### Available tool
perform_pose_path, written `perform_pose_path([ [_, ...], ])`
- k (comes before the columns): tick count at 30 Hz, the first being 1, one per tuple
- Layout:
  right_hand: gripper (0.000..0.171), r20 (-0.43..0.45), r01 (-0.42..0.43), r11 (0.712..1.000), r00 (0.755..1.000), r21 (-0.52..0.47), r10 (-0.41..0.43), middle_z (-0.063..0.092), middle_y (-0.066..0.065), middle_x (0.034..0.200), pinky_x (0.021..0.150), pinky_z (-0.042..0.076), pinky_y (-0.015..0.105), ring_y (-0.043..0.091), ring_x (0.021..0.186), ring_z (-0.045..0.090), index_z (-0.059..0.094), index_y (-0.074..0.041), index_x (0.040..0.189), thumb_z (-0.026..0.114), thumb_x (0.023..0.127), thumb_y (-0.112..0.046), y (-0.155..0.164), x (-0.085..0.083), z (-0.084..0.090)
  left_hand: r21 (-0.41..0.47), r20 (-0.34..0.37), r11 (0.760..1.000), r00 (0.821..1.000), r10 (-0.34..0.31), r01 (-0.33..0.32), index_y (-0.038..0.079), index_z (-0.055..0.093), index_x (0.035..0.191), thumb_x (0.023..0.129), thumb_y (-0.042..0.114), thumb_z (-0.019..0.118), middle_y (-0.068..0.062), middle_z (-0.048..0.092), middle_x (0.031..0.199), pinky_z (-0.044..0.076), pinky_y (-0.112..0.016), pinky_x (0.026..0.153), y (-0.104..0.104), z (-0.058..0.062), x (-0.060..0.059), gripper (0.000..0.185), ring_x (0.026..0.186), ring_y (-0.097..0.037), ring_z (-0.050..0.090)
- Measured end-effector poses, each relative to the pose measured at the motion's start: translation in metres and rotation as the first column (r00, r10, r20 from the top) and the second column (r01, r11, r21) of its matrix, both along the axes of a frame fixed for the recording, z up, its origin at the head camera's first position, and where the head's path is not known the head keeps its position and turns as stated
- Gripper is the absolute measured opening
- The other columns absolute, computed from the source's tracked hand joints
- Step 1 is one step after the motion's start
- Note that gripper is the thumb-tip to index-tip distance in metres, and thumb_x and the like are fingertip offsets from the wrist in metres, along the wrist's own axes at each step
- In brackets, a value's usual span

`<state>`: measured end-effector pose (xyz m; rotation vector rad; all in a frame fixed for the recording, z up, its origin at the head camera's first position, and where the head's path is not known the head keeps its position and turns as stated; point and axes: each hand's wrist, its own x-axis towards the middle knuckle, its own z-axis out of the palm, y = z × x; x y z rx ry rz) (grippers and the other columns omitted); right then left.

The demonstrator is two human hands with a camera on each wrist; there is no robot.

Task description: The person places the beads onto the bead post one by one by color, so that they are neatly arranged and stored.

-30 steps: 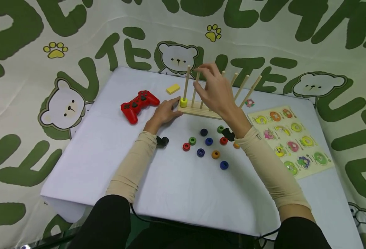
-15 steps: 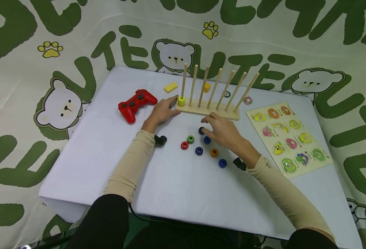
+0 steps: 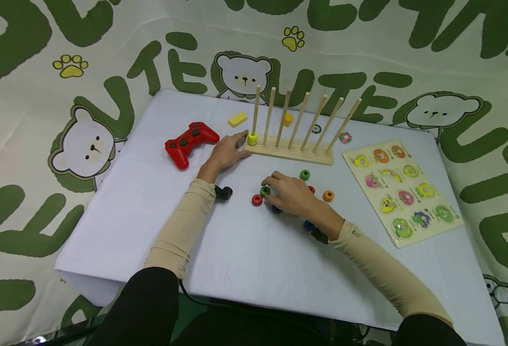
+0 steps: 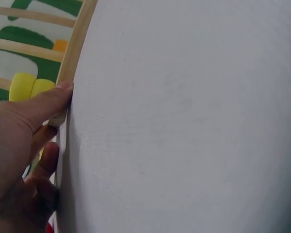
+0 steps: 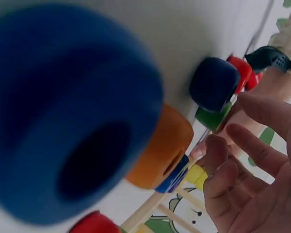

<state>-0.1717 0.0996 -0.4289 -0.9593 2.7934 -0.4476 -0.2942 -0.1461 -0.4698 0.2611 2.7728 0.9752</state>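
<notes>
A wooden peg rack (image 3: 306, 154) stands at the table's back with one yellow ring (image 3: 252, 139) on its leftmost peg. My left hand (image 3: 230, 149) rests against the rack's left end, and the thumb (image 4: 58, 92) presses the base (image 4: 76, 48) beside the yellow ring (image 4: 29, 87). My right hand (image 3: 275, 190) lies low over the loose rings, its thumb and fingertips curled about a green ring (image 3: 264, 191) that still sits on the table. In the right wrist view the green ring (image 5: 211, 119) lies at my fingertips (image 5: 216, 145).
Around the right hand lie a red ring (image 3: 257, 200), a second green ring (image 3: 304, 174), an orange ring (image 3: 328, 195) and a partly hidden blue ring (image 3: 308, 225). A red game controller (image 3: 189, 139) lies at the left, yellow blocks (image 3: 238, 119) behind the rack, and a puzzle board (image 3: 403, 192) at the right.
My right hand came down from the peg tops to the loose rings, then slid left from a dark blue ring to the green one. The left hand stayed at the rack.
</notes>
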Motion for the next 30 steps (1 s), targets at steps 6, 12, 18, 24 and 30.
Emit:
perform_pose_path([
  [6, 0.036, -0.006, -0.011, 1.0, 1.0, 0.022, 0.011, 0.069, 0.007, 0.128, 0.076, 0.06, 0.041, 0.022, 0.093, 0.072, 0.074, -0.013, 0.132, 0.078, 0.099, -0.027, -0.004, -0.001, -0.003, -0.008, -0.001, 1.0, 1.0, -0.005, 0.005, 0.022, 0.036, 0.169, 0.102, 0.036, 0.074, -0.014, 0.059, 0.119, 0.043, -0.042, 0.086, 0.002, 0.002, 0.0, 0.078, 0.107, -0.027, 0.05],
  [12, 0.035, -0.018, -0.033, 0.999, 0.999, -0.006, 0.033, 0.068, 0.006, 0.127, 0.064, 0.055, 0.034, 0.015, 0.074, 0.064, 0.076, -0.014, 0.13, 0.08, 0.097, -0.026, -0.007, 0.002, -0.005, 0.005, 0.0, 1.0, 1.0, -0.002, 0.002, 0.023, 0.036, 0.169, 0.103, 0.036, 0.073, -0.015, 0.059, 0.119, 0.044, -0.043, 0.088, 0.0, 0.0, 0.0, 0.078, 0.107, -0.027, 0.05],
  [18, 0.033, 0.003, -0.071, 0.997, 0.997, 0.001, 0.071, 0.062, 0.005, 0.134, 0.06, 0.047, 0.03, 0.01, 0.065, 0.053, 0.078, -0.021, 0.127, 0.081, 0.096, -0.031, -0.014, 0.005, -0.008, 0.002, -0.004, 1.0, 1.0, -0.002, 0.002, 0.023, 0.036, 0.169, 0.103, 0.036, 0.073, -0.015, 0.059, 0.12, 0.044, -0.044, 0.089, -0.001, -0.003, -0.001, 0.077, 0.107, -0.027, 0.05],
  [24, 0.031, -0.033, -0.077, 0.996, 0.997, -0.045, 0.076, 0.062, 0.005, 0.136, 0.058, 0.048, 0.031, 0.012, 0.066, 0.057, 0.078, -0.018, 0.125, 0.081, 0.097, -0.031, -0.016, 0.002, 0.004, -0.008, -0.001, 1.0, 1.0, -0.001, 0.001, 0.024, 0.036, 0.169, 0.102, 0.037, 0.074, -0.014, 0.06, 0.12, 0.045, -0.045, 0.089, -0.001, -0.004, -0.001, 0.078, 0.108, -0.027, 0.05],
  [30, 0.031, -0.153, 0.027, 0.981, 0.987, -0.192, -0.057, 0.068, 0.012, 0.132, 0.071, 0.057, 0.04, 0.027, 0.089, 0.069, 0.075, -0.009, 0.124, 0.08, 0.098, -0.026, -0.01, -0.033, 0.063, -0.001, 0.006, 1.0, 1.0, 0.003, -0.003, 0.024, 0.036, 0.169, 0.102, 0.037, 0.074, -0.013, 0.059, 0.121, 0.043, -0.044, 0.09, -0.001, -0.004, 0.0, 0.078, 0.11, -0.026, 0.049],
])
